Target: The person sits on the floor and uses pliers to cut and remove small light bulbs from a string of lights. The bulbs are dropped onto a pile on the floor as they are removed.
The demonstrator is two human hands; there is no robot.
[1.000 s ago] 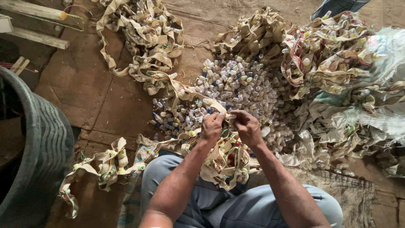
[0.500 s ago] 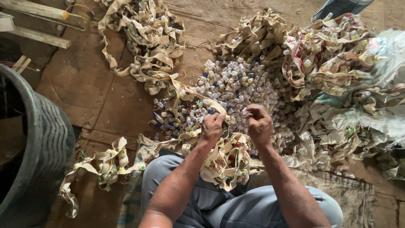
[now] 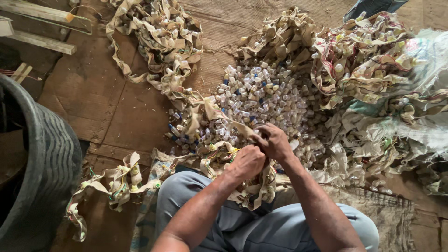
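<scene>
1. Left hand [image 3: 246, 162] is closed around the tan fabric strip [image 3: 219, 154], which drapes over the lap and trails left across the floor.
2. Right hand [image 3: 275, 141] pinches the same strip just above the left hand; half a second earlier the hands were apart, now they touch.
3. The pile of small plastic caps [image 3: 261, 95] lies directly beyond the hands, unchanged.
4. Heaps of strip [image 3: 158, 37] lie behind the pile and to the right.
5. A dark ribbed tub [image 3: 42, 163] stands at the left edge, position unchanged.
</scene>
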